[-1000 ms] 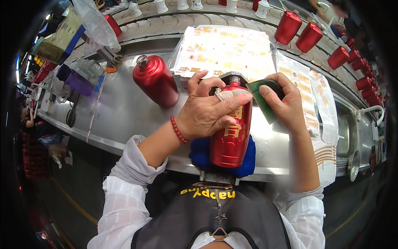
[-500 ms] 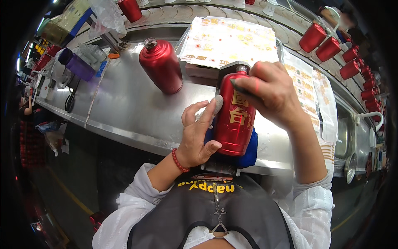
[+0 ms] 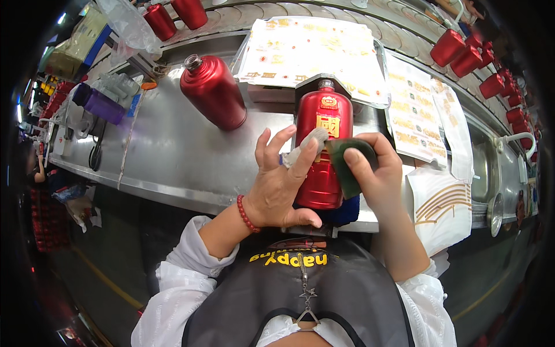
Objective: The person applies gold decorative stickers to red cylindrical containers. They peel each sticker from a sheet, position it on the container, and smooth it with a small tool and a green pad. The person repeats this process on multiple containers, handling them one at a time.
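Observation:
A red bottle [image 3: 318, 191] with gold characters and a gold emblem leans in front of me, its neck in a dark angular holder [image 3: 306, 85]. Under its base lies a blue cloth [image 3: 348, 211]. My right hand [image 3: 378, 168] pinches a flat dark green scraper [image 3: 347, 168], whose edge is at the lower part of the gold lettering. My left hand [image 3: 272, 191] has its fingers spread; the index finger, in a greyish wrap [image 3: 303, 149], rests at the bottle's front. Part of the lettering is hidden behind the scraper and that finger.
Another red bottle [image 3: 215, 95] stands on the metal table to the left. Printed sheets [image 3: 312, 49] with gold decals lie behind, more sheets [image 3: 413, 110] at right. A purple bottle [image 3: 99, 105] is far left. Red bottles [image 3: 448, 49] line the conveyor. A sink [image 3: 483, 153] is at right.
My right hand and the scraper have come down from the bottle's shoulder to the lower lettering. The bottle has turned so its gold front faces me. My left hand remains beside it, its index finger now over the front.

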The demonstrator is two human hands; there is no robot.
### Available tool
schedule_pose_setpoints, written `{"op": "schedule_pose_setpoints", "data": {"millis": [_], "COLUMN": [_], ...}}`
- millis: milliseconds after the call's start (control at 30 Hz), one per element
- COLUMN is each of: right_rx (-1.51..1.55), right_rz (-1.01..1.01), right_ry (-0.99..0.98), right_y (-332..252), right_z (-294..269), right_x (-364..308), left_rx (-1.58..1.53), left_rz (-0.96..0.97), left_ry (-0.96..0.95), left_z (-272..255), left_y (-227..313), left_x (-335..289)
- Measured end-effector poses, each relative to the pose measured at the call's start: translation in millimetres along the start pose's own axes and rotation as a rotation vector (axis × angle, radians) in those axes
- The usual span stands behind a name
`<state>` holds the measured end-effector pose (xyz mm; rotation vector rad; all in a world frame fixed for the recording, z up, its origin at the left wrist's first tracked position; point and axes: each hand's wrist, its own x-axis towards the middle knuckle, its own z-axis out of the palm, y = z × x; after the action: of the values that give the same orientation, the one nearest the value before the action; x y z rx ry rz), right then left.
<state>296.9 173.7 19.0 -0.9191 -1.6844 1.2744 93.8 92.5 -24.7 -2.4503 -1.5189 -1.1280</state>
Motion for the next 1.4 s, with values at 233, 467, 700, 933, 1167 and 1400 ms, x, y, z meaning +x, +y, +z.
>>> {"op": "schedule_pose_setpoints", "data": {"millis": [233, 467, 700, 933, 1167, 1400], "right_rx": [0.284, 0.399, 0.409, 0.512, -0.294, -1.134], "right_rz": [0.099, 0.128, 0.130, 0.170, -0.121, 0.328], "right_ry": [0.153, 0.161, 0.128, 0.114, 0.190, 0.179], "right_y": [41, 43, 52, 55, 16, 137], "right_z": [6, 9, 7, 2, -80, -278], "right_x": [-1, -1, -3, -1, 9, 169], "left_rx": [-0.042, 0.132, 0.055, -0.041, -0.046, -0.086], "left_rz": [-0.021, 0.269, 0.352, 0.249, 0.164, 0.124], "left_ry": [-0.001, -0.102, -0.120, 0.031, -0.009, 0.130], "left_z": [0, -18, -17, -2, -15, 9], "left_y": [-17, -23, -20, -63, -44, -53], "left_x": [0, 37, 37, 86, 53, 51]}}
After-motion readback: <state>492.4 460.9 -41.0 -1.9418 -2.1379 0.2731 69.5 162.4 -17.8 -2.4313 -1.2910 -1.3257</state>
